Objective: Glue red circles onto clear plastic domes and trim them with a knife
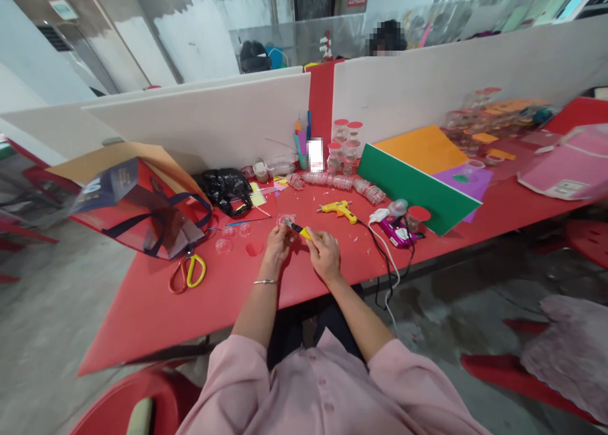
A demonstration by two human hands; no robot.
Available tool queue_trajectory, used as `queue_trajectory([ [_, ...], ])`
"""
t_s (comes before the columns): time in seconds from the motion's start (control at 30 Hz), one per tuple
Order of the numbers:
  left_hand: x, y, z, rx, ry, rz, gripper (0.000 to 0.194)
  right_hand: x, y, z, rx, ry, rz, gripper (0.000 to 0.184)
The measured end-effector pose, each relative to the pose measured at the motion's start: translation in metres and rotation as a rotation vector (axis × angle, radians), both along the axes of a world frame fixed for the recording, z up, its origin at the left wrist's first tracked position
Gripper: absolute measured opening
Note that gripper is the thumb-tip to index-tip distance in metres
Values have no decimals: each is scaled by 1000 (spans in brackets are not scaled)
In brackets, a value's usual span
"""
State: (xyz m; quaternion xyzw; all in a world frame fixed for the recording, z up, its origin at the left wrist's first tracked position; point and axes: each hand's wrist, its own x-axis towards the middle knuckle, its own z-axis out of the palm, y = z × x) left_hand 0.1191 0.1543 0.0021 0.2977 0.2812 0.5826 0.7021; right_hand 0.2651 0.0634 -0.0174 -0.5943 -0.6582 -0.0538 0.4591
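Note:
My left hand (278,244) pinches a small clear plastic piece (289,218) just above the red table. My right hand (325,256) is closed around the handle of a slim yellow-and-black tool (302,232). The metal tip of this tool points left and meets the plastic piece at my left fingertips; its exact kind is too small to tell. Left of my hands lie several clear plastic domes (225,245) and a red disc (254,249). A yellow glue gun (339,211) rests on the table beyond my right hand.
Scissors (188,274) with red and yellow handles lie near the left edge. A paper gift bag (142,207) and a black plastic bag (225,189) stand behind them. Stacked clear cups (335,180), a green board (418,188) and a purple power strip (398,231) with cords are to the right.

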Motion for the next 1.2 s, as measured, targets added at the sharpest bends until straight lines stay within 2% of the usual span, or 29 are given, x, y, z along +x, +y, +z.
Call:
queue_trajectory([
  [0.17,1,4,-5,-4,24,-4,42,0,2,-1,-12,2,-66,41],
  [0.33,0,1,-4,-3,28,-32,47,0,2,-1,-5,2,-101,42],
  [0.5,2,-4,0,-9,46,-1,43,0,1,0,2,10,-44,42],
  [0.77,1,-3,-4,-29,77,45,43,1,2,-3,4,15,-23,43],
  [1.2,2,-7,-1,1,3,6,41,-1,-1,-1,-18,-17,-57,44],
])
